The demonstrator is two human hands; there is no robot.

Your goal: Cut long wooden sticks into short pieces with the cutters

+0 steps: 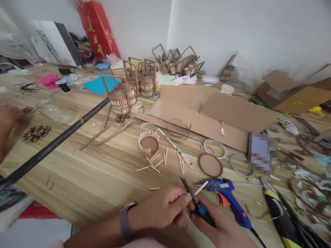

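Observation:
My left hand (168,208), with a watch at the wrist, pinches a short wooden stick (201,188) between thumb and fingers. In my right hand (218,221) is a cutting tool (197,203) with a dark narrow blade and a blue-and-black handle. The blade crosses the stick close to my left fingertips; its exact kind is hard to make out. Beyond my hands, loose short sticks (154,167) lie beside a round cardboard base (149,143) edged with upright sticks. A second round base (210,165) has only a low dark rim.
A blue glue gun (228,196) and a black-and-yellow tool (284,220) lie to the right. Flattened cardboard (193,107) spans the middle. Small lidded baskets (119,102) stand behind. Another person's hand (3,131) is at the left, near a beaded coil (36,133).

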